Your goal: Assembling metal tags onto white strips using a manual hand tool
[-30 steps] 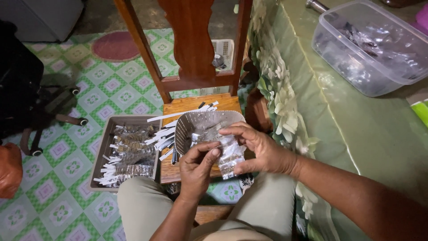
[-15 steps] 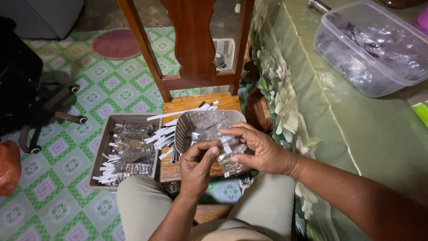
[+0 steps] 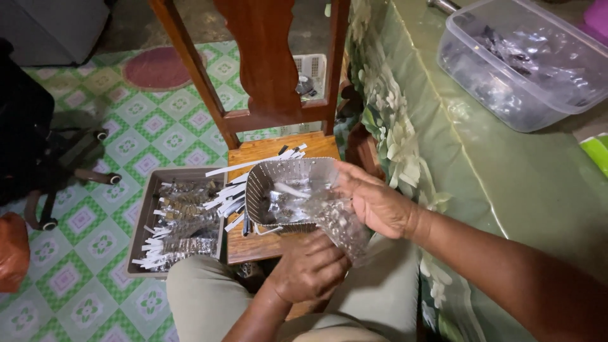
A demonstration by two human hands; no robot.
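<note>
Both hands are working at lower centre of the frame, above my lap. Right hand [image 3: 380,206] is curling its fingers partly closed and pinching the upper edge of a small clear plastic packet [image 3: 342,225], which is hanging tilted toward lower right. Left hand [image 3: 310,266] is sitting just below, fingers folded inward and touching the packet's lower edge; I cannot tell how firmly it is gripping.

Directly behind the packet, a perforated metal basket [image 3: 263,190] is resting on the wooden chair seat [image 3: 253,244], holding more clear packets. White paper strips [image 3: 231,193] are fanning out from the basket's left side. Left of the chair, a grey tray [image 3: 142,221] is lying on the green patterned floor [image 3: 76,278], filled with finished packets and strips.

The chair's backrest [image 3: 266,63] is rising through upper centre, blocking part of the view beyond. At right, a table under a green floral cloth [image 3: 506,190] is carrying a clear plastic tub [image 3: 525,63] in the upper right corner. An office chair base [image 3: 69,177] is standing at left.
</note>
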